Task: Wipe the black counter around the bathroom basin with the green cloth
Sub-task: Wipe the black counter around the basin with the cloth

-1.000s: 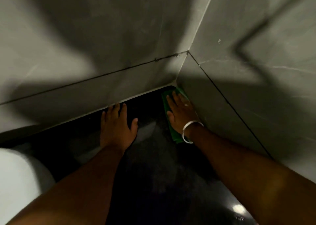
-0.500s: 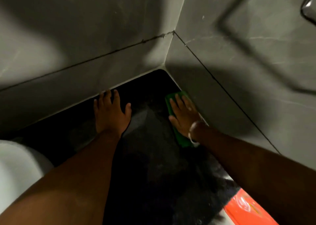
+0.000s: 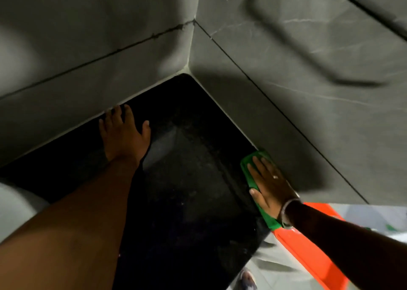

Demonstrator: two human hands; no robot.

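Right hand lies flat, fingers spread, pressing down on the folded green cloth with an open palm rather than a closed grasp. The cloth sits at the right of the frame, along the far right edge of the glossy black stone counter, right where the counter meets the grey tiled wall. Part of the cloth pokes out ahead of the fingertips, and another strip shows under the wrist near the counter's front edge. A thin metal bangle circles that wrist, and a ring glints on one finger.

Over on the left, the left hand is planted open on the counter, fingers splayed, fingertips up against the back wall, holding nothing. The two hands are well apart.

Lower left corner, a curved white ceramic basin edges into view beside the counter. Lower right, below the counter's edge, a bright orange plastic object lies on the pale floor.
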